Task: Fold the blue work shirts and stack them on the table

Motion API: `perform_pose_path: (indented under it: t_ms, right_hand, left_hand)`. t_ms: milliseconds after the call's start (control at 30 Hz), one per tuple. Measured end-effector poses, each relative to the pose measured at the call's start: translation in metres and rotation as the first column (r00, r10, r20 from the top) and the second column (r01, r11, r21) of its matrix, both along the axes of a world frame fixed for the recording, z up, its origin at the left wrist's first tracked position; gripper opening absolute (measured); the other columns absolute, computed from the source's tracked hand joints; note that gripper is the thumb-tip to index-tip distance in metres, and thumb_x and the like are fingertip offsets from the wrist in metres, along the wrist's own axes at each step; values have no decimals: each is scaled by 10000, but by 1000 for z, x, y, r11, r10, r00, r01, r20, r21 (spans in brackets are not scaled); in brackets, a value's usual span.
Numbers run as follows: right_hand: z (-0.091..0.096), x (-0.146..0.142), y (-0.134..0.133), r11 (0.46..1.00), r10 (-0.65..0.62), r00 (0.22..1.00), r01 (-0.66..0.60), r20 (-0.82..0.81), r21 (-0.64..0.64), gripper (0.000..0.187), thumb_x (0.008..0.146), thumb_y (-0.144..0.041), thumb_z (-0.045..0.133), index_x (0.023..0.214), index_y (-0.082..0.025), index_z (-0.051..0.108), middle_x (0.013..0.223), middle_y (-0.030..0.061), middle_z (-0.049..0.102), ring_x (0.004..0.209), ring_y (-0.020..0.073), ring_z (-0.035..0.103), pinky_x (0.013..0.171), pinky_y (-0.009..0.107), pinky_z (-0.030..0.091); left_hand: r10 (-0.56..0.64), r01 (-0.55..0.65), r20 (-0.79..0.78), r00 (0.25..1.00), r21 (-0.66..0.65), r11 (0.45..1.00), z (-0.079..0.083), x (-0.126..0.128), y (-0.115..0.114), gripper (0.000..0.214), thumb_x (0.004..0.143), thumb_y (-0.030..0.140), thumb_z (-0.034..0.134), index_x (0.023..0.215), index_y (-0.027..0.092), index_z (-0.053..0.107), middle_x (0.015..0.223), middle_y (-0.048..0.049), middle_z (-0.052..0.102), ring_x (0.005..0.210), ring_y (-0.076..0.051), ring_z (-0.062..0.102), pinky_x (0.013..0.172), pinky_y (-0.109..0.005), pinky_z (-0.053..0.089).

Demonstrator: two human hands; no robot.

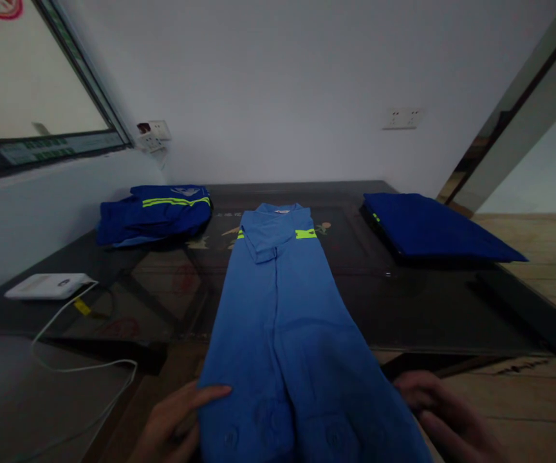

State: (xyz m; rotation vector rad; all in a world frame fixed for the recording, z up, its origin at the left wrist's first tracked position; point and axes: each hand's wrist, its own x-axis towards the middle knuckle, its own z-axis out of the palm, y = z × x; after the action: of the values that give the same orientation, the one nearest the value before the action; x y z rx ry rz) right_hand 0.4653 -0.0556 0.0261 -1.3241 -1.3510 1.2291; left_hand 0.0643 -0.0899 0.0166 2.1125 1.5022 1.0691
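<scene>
A folded light blue work jacket (278,308) lies lengthwise on the table, its collar at the far end and a yellow-green strip across the chest. One sleeve is folded over its upper front. The near end reaches past the table's front edge towards me, with buttoned cuffs or tabs showing there. My left hand (174,421) grips the jacket's near left edge, one finger on top and the others curled at the side. At the near right edge, my right hand (446,415) has its fingers curled around the cloth; it is dim and slightly blurred.
A dark glass-topped table (345,276) stands against the wall. Folded dark blue clothing (162,215) lies at the back left, and another dark blue folded garment (432,225) at the right. A white device (49,286) with a cable (89,366) sits at the left edge.
</scene>
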Motion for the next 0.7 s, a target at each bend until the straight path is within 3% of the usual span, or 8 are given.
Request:
perform_pose_path:
  t_ms: [133, 267, 367, 433, 500, 567, 633, 700]
  right_hand:
    - [-7, -4, 12, 983, 127, 977, -147, 170, 111, 301, 833, -467, 628, 1064, -294, 715, 973, 76, 736, 885, 237, 698, 780, 338, 579]
    - [-36, -17, 20, 889, 284, 910, -368, 302, 273, 310, 847, -281, 571, 1118, -337, 710, 1032, 62, 732, 959, 238, 689, 828, 345, 567]
    - [-56, -27, 22, 857, 239, 903, -369, 356, 360, 420, 776, -166, 566, 1141, -324, 701, 986, 70, 716, 940, 238, 682, 808, 339, 567]
    - [-62, -32, 24, 859, 145, 905, -316, 401, 403, 425, 722, -121, 588, 1077, -312, 724, 948, 71, 692, 913, 234, 675, 787, 325, 566]
    - [-60, -35, 26, 837, 57, 914, -263, 401, 480, 325, 713, -135, 600, 954, -300, 742, 971, 76, 673, 946, 245, 661, 795, 330, 561]
    - [-49, -34, 30, 807, 45, 934, -243, 355, 537, 209, 758, -191, 591, 891, -285, 721, 1085, 87, 663, 1074, 274, 620, 879, 370, 533]
    - [-33, -31, 35, 799, 97, 956, -242, 278, 551, 166, 814, -237, 565, 926, -280, 681, 1145, 83, 666, 1152, 279, 587, 953, 394, 494]
    - [-15, -27, 41, 829, 145, 967, -234, 209, 509, 170, 864, -255, 536, 996, -286, 639, 1094, 72, 695, 1086, 251, 628, 924, 363, 509]
  left_hand:
    - [-5, -1, 68, 998, 83, 997, 13, 13, 13, 223, 846, 283, 594, 1002, 366, 731, 1022, -14, 741, 871, -211, 706, 757, -277, 577]
    - [-33, 17, 99, 995, 155, 988, 14, 21, 18, 178, 856, 250, 596, 911, 332, 744, 844, -44, 698, 762, -191, 664, 630, -252, 551]
    - [9, -20, 43, 999, 247, 969, 10, 22, 20, 129, 834, 264, 637, 860, 321, 750, 763, -49, 609, 761, -187, 617, 632, -261, 540]
    - [59, -51, -13, 998, 327, 944, 9, 21, 23, 100, 827, 314, 651, 804, 313, 749, 884, -73, 625, 928, -222, 609, 778, -325, 551]
    - [46, -25, -48, 998, 362, 932, 11, 20, 28, 144, 852, 334, 617, 781, 302, 738, 1016, -78, 654, 1053, -243, 590, 957, -422, 493]
    - [-59, 63, -21, 998, 336, 940, 16, 18, 36, 164, 879, 323, 578, 811, 282, 721, 977, -58, 692, 977, -223, 634, 1037, -473, 436]
    - [-143, 110, 92, 985, 296, 949, 25, 16, 46, 155, 879, 336, 580, 840, 248, 701, 829, -39, 704, 812, -199, 666, 992, -456, 480]
    - [-102, 39, 234, 967, 257, 966, 34, 15, 55, 172, 852, 370, 614, 837, 214, 685, 766, -42, 693, 754, -205, 668, 857, -398, 552]
